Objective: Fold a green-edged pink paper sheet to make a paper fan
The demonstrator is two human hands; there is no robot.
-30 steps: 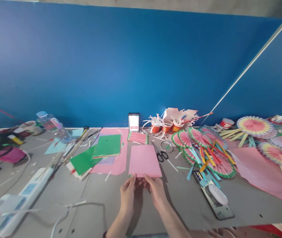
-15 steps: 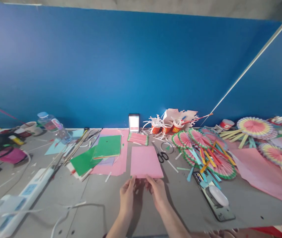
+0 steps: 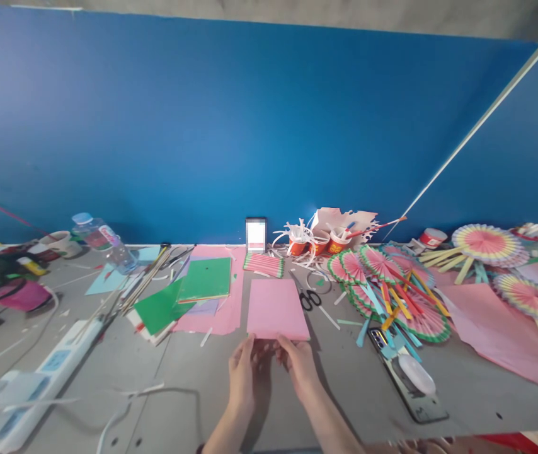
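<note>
A pink sheet of paper (image 3: 277, 307) lies flat on the grey table (image 3: 193, 384), straight in front of me. My left hand (image 3: 243, 373) pinches its near edge at the left corner, fingers closed on the paper. At the near right corner my right hand (image 3: 300, 367) grips the same edge. Black scissors (image 3: 310, 298) lie just right of the sheet.
Green and pink paper stacks (image 3: 193, 293) lie to the left, with a white power strip (image 3: 37, 384) and a water bottle (image 3: 103, 241). To the right are several folded paper fans (image 3: 392, 290), a phone (image 3: 408, 378) and red cups (image 3: 319, 241). A blue wall stands behind.
Both hands stay on the sheet's near edge; the sheet and hands have barely shifted, with a slight camera movement only.
</note>
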